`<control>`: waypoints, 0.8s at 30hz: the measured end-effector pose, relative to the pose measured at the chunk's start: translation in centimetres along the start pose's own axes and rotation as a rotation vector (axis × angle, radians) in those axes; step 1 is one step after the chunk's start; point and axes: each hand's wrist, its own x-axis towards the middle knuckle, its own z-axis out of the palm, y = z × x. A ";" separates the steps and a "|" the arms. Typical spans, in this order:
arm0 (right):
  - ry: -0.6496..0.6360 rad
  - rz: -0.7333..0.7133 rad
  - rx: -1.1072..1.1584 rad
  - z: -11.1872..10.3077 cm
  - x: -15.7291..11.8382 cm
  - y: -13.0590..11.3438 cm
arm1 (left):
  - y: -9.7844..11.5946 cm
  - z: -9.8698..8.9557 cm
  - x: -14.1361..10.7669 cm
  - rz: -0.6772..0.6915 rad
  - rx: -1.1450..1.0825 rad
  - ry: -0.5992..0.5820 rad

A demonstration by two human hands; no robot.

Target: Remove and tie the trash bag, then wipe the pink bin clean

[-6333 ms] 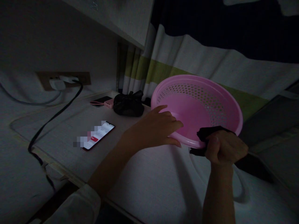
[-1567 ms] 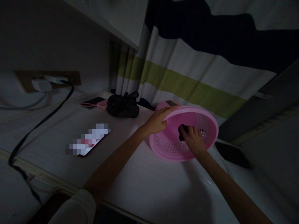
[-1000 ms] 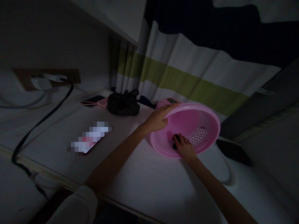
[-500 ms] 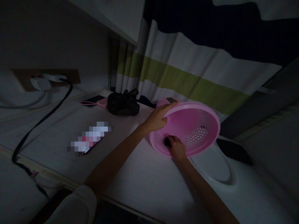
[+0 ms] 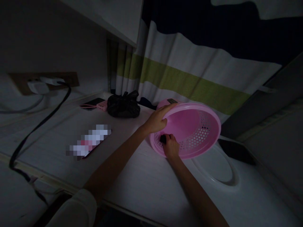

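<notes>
A pink basket with a perforated wall is tipped on its side, its mouth toward me. My left hand grips its upper left rim, thumb inside and fingers over the outer side. Inside the mouth, at the lower left wall, my right hand is closed round a small black object, which touches or nearly touches the holes. Most of that object is covered by the fingers, so what it is cannot be made out.
On the white table lie a lit phone, a black plastic bag, a pink item with a strap and a dark flat object. A white oval lid sits at right. A black cable hangs left.
My right hand has moved left along the inside of the basket wall with the black object. My left hand keeps its hold on the rim. The whole view has shifted slightly.
</notes>
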 end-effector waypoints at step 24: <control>0.062 0.178 0.250 -1.8 2.3 -5.1 | 0.8 0.4 0.0 -0.071 0.025 0.101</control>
